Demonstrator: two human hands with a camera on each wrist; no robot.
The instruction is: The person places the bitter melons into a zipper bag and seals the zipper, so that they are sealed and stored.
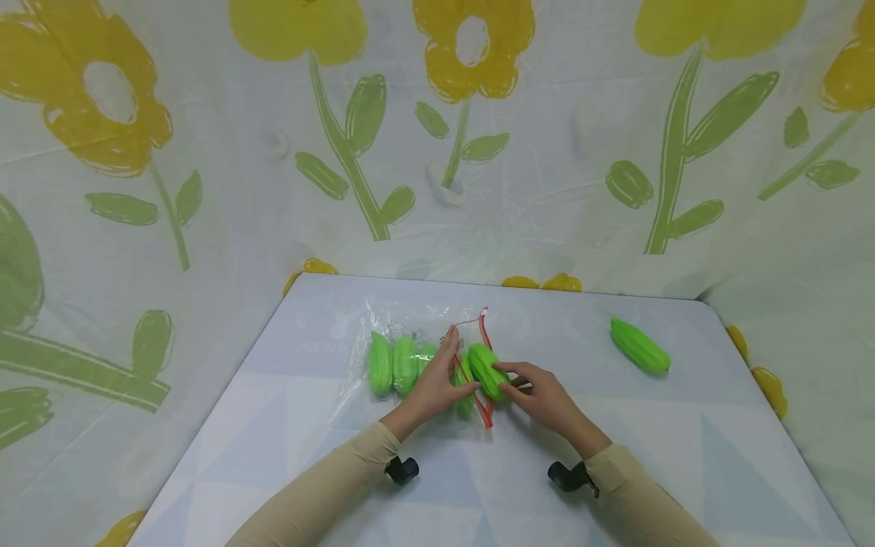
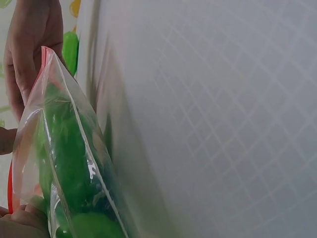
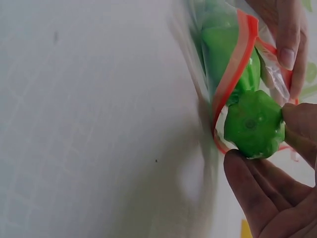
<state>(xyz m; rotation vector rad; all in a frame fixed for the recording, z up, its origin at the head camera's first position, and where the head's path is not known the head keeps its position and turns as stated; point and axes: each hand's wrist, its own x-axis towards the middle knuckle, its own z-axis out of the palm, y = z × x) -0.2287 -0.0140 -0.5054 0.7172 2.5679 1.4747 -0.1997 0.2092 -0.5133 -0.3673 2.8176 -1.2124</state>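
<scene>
A clear zip bag (image 1: 355,384) with a red-edged mouth lies on the table, several bright green ridged vegetables, bitter-melon-like, inside it. My left hand (image 1: 432,386) grips the bag near its mouth, fingers along the red edge and the thumb towards the opening. Between the thumb and fingers of my right hand (image 1: 543,396) is one green ridged vegetable (image 1: 488,371), at the bag's mouth. Its blunt end (image 3: 253,124) faces out in the right wrist view, partly within the red rim. Through the plastic, the left wrist view shows green vegetables (image 2: 69,153) packed close together.
Another green ridged vegetable (image 1: 639,346) lies by itself at the table's back right. The pale table (image 1: 307,471) has a triangle pattern. A flower-printed curtain (image 1: 533,213) hangs behind and at both sides.
</scene>
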